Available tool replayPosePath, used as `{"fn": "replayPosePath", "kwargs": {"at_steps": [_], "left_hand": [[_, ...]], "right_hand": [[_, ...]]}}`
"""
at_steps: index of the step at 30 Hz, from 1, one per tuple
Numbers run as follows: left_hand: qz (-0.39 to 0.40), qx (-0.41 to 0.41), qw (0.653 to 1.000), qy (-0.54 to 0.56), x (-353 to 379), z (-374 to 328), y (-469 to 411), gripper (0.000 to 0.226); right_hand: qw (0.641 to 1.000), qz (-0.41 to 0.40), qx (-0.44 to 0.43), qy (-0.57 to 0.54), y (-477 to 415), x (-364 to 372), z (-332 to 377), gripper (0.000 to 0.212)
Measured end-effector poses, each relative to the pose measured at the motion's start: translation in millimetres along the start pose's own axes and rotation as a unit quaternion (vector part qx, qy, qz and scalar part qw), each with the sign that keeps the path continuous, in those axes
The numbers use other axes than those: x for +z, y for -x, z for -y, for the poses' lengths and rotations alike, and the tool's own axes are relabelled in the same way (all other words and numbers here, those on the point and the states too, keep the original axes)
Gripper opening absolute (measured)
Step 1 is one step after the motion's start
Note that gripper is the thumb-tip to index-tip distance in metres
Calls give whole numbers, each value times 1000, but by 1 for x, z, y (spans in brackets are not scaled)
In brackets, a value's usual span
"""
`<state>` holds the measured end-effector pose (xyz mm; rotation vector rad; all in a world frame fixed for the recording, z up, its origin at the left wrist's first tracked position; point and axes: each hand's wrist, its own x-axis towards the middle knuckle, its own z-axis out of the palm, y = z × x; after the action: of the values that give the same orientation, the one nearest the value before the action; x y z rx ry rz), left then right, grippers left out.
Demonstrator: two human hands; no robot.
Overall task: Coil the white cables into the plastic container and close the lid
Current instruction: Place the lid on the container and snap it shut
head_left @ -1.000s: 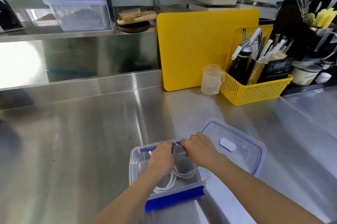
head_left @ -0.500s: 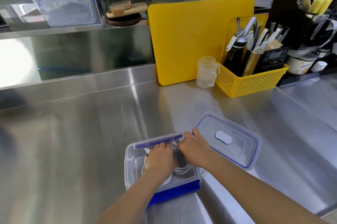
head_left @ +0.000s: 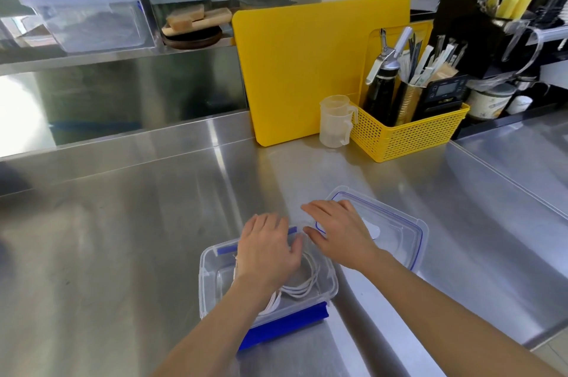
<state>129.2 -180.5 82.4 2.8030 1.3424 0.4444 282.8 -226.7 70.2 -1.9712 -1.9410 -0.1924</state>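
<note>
A clear plastic container [head_left: 212, 284] with blue clips stands near the front of the steel counter. Coiled white cables [head_left: 302, 286] lie inside it, partly hidden by my left arm. My left hand [head_left: 267, 249] hovers flat over the container's far half, fingers spread, holding nothing. Just right of the container lies its clear lid [head_left: 396, 230] with a blue seal line, flat on the counter. My right hand [head_left: 339, 230] rests open over the lid's near-left corner, fingers apart.
A yellow cutting board [head_left: 307, 69] leans on the back wall. Beside it stand a small measuring cup [head_left: 336, 121] and a yellow basket [head_left: 405, 134] of utensils. Clear storage boxes [head_left: 89, 20] sit on a shelf at back left. The counter edge drops at front right.
Both hands have lifted out of the container and let go of the cables. The right hand has moved right onto the lid; the left hand has opened above the container.
</note>
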Motion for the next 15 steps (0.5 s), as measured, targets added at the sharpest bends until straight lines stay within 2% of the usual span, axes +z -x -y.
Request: {"fn": "replayPosePath", "kwargs": {"at_steps": [3,7,11,15], "left_hand": [[2,27,1000,-2,2,-8,-12,53],[64,66,996,-3,7,-25,-30,64],[110,77,991,-24,19,-48,-48,63],[134,86,986,-48,33,-69,-67,61]], "right_hand": [[999,23,43,22,7,-8,-13,50],[994,38,101,36,23,-16,-37,54],[986,45,154,52,42,-26,-66,54],[975,87,199,45,61,-28,-96,64]]}}
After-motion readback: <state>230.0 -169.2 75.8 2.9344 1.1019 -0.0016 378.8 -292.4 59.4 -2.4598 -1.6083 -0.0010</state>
